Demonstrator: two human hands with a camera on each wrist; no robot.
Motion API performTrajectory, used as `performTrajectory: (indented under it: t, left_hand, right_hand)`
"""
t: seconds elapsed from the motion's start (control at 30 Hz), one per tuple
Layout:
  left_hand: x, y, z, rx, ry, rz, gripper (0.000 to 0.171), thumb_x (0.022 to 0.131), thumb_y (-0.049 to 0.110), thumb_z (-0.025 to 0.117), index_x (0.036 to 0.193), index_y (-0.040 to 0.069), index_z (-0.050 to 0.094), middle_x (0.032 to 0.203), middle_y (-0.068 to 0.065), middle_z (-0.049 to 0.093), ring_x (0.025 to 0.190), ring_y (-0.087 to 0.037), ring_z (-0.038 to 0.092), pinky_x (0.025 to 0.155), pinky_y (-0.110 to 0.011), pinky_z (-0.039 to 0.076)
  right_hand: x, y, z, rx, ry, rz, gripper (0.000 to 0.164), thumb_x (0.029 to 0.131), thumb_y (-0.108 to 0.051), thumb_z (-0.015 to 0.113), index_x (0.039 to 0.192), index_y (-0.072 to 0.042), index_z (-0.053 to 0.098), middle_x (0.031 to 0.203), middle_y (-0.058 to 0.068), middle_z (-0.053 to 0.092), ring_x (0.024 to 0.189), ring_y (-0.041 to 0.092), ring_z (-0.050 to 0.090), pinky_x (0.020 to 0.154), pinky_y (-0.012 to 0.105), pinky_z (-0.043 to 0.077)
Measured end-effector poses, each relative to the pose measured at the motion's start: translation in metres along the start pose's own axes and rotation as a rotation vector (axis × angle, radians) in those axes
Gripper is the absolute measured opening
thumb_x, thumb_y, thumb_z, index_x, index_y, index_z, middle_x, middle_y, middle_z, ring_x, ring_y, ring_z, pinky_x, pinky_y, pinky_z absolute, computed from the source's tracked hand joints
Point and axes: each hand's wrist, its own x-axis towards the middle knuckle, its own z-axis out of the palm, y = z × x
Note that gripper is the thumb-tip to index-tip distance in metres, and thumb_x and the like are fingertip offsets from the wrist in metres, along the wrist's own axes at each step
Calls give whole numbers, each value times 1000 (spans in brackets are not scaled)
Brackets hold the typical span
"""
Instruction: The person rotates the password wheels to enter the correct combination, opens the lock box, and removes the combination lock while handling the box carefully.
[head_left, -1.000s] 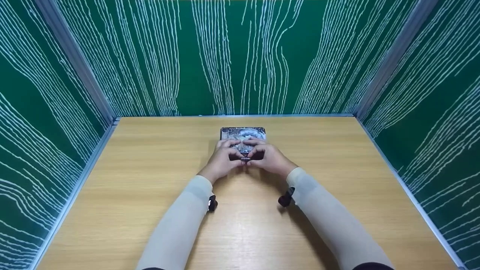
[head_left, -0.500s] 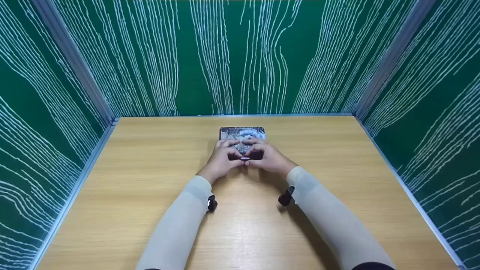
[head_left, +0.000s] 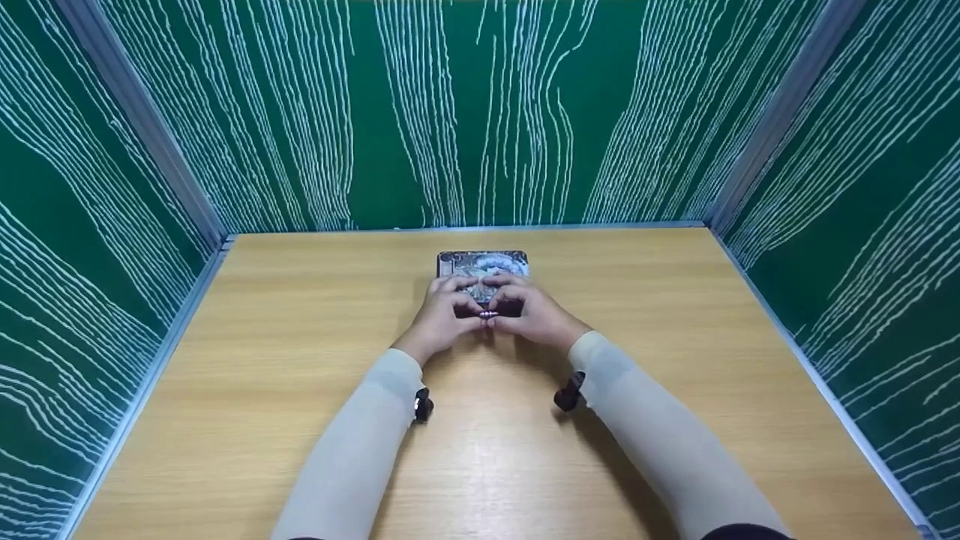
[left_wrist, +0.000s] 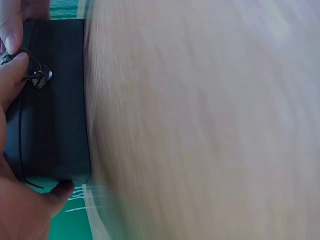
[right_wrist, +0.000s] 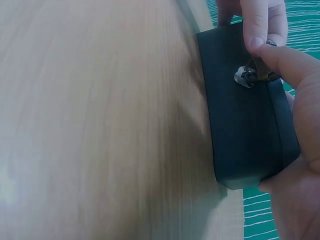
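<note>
A dark box (left_wrist: 55,120) with a patterned lid (head_left: 491,264) stands on the wooden table. On its front face sits a small metal clasp (right_wrist: 245,76) with a thin loop. My left hand (head_left: 441,321) and right hand (head_left: 540,315) flank the box from the near side, fingertips close together. Both thumbs and index fingers pinch at the clasp's loose metal part, seen shiny between them in the head view. The other fingers lie along the lid and sides of the box. Fingertips partly hide the clasp in both wrist views.
The wooden table (head_left: 300,315) spreads out around the box. Green walls (head_left: 405,187) with white wavy lines enclose it at the back and both sides, joined by grey corner posts (head_left: 780,112). A small black device (head_left: 424,405) is on each wrist.
Both hands stay at the front of the box. Between the fingertips the metal part of the clasp has turned slightly and shows brighter than a second ago.
</note>
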Motion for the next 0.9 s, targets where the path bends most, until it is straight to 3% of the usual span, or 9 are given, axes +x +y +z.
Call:
performTrajectory:
  t: [0.3,0.7,0.9]
  left_hand:
    - [3,3,-6,-1,4,-4,12,93,29,95,98,20,88,171,2,58,170,-35,30,145,-57,19]
    - [-1,0,4,-35,-20,-29,7,94,24,94,98,21,89,171,2,57,170,-35,29,145,-57,19]
    - [1,3,1,-27,-6,-32,7,94,21,95,97,20,88,171,2,58,169,-35,30,145,-57,19]
  right_hand:
    - [4,-3,-2,-15,27,-18,16,97,-14,90,108,-21,80,171,-1,58,168,37,42,143,66,20]
    - [-5,0,4,-8,23,25,14,96,-18,91,105,-21,81,171,-2,58,171,35,37,143,69,15]
    - [-3,-3,0,-12,13,21,14,96,-21,91,108,-21,83,173,-3,57,173,35,34,143,69,12]
